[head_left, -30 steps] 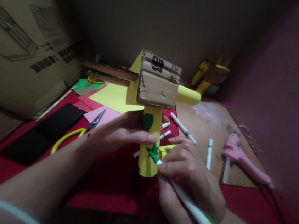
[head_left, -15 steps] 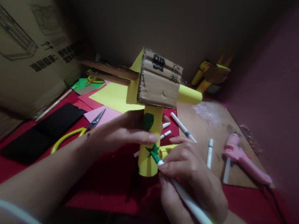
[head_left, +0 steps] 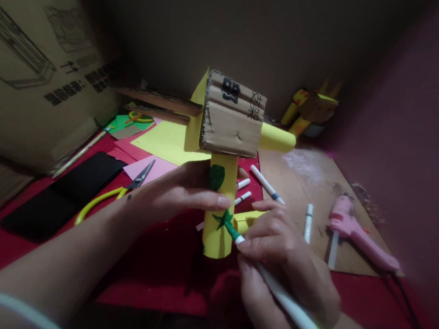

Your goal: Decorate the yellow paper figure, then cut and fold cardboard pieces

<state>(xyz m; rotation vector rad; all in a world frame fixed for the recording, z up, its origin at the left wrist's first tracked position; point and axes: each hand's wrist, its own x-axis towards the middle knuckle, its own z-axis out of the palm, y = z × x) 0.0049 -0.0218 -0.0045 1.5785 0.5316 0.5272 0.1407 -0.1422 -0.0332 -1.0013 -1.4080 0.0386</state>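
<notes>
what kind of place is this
Most likely a craft corner; whether at home or elsewhere, I can't tell. The right hand holds a green marker, a pink glue gun lies on a board, and scissors lie among coloured paper.

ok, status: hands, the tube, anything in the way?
Left fingers around yellow tube, cardboard block on top. Right fingers gripping marker, green tip at drawn star. Left thumb just above star, not covering it.
</notes>
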